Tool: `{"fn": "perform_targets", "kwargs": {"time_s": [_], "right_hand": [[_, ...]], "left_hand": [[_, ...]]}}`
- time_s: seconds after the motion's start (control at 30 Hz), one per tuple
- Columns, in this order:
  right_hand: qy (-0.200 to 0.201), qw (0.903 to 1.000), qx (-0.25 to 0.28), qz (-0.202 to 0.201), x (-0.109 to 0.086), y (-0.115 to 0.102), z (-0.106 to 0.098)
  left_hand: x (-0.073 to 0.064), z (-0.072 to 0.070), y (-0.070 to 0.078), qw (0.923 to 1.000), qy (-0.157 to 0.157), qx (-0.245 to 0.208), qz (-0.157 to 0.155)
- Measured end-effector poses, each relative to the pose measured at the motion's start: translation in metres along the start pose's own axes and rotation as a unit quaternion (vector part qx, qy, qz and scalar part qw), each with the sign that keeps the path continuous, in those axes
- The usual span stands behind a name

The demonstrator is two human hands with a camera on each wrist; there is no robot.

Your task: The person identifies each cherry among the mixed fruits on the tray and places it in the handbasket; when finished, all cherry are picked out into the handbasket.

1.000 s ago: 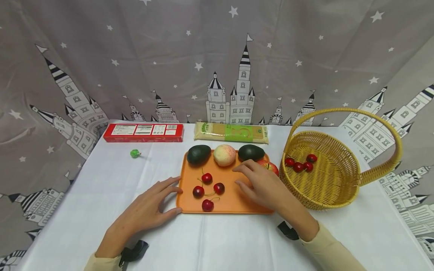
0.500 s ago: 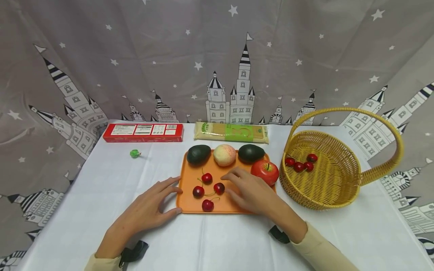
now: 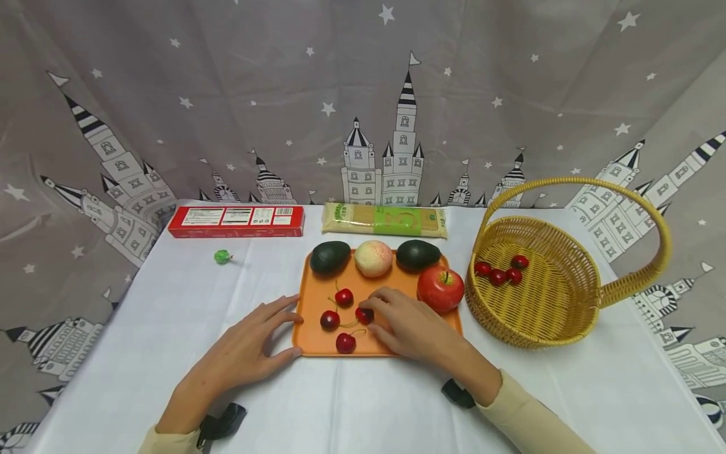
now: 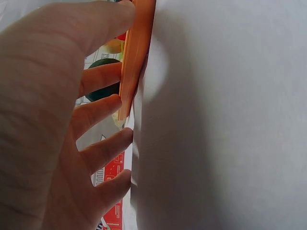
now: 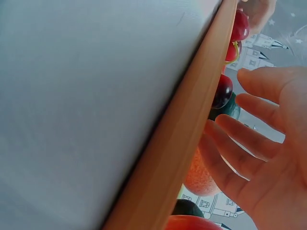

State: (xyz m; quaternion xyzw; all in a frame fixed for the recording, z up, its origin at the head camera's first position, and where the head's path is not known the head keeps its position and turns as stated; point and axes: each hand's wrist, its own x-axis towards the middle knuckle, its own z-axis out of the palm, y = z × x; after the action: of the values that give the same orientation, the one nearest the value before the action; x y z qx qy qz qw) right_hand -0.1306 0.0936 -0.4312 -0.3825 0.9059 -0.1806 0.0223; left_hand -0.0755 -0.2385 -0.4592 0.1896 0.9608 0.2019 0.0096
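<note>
On the orange tray (image 3: 317, 349) lie several dark red cherries with stems, two dark green avocados (image 3: 330, 258) (image 3: 418, 255), a peach (image 3: 373, 258) and a red apple (image 3: 440, 289). My left hand (image 3: 244, 353) touches the tray's left edge with its fingertips and thumb, fingers spread. Over the tray, my right hand (image 3: 416, 328) has its thumb and index finger beside the rightmost cherry (image 3: 363, 316), which is partly hidden in the head view. In the right wrist view the fingers are extended and the same cherry (image 5: 223, 91) shows near the thumb and index tips, with no grip visible.
A yellow wicker basket (image 3: 544, 337) with a tall handle stands right of the tray, several cherries (image 3: 498, 276) inside. Behind the tray lies a noodle packet (image 3: 384, 220). A red box (image 3: 237, 222) and a small green-wrapped item (image 3: 223, 256) are at the back left.
My right hand has moved left from beside the apple to the rightmost cherry, uncovering the apple. My left hand stays at the tray's edge. The head view has shifted slightly.
</note>
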Motion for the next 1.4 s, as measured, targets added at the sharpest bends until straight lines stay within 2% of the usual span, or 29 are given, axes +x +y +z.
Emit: {"fn": "perform_targets", "kwargs": {"time_s": [0.4,0.63,0.93,1.07,1.23,1.4], "right_hand": [[-0.003,0.9995,0.015,-0.029,0.0,0.002,0.002],[-0.011,0.9994,0.018,-0.028,0.001,0.003,0.003],[-0.019,0.9988,0.032,-0.031,0.002,0.003,0.005],[-0.021,0.9989,0.028,-0.032,0.002,0.002,0.003],[-0.011,0.9989,0.026,-0.038,0.001,0.002,-0.003],[0.022,0.9985,0.02,-0.046,-0.002,0.001,-0.014]], "left_hand": [[0.0,0.0,0.0,1.0,-0.007,-0.004,-0.004],[0.0,0.0,0.0,0.9999,-0.008,-0.004,-0.008],[-0.001,0.001,-0.002,0.9996,0.011,-0.01,0.023],[-0.001,0.001,-0.002,0.9996,0.014,-0.009,0.024],[0.0,0.0,-0.001,0.9999,0.006,-0.008,0.012],[0.001,0.001,-0.001,1.0,-0.004,-0.008,0.003]]}}
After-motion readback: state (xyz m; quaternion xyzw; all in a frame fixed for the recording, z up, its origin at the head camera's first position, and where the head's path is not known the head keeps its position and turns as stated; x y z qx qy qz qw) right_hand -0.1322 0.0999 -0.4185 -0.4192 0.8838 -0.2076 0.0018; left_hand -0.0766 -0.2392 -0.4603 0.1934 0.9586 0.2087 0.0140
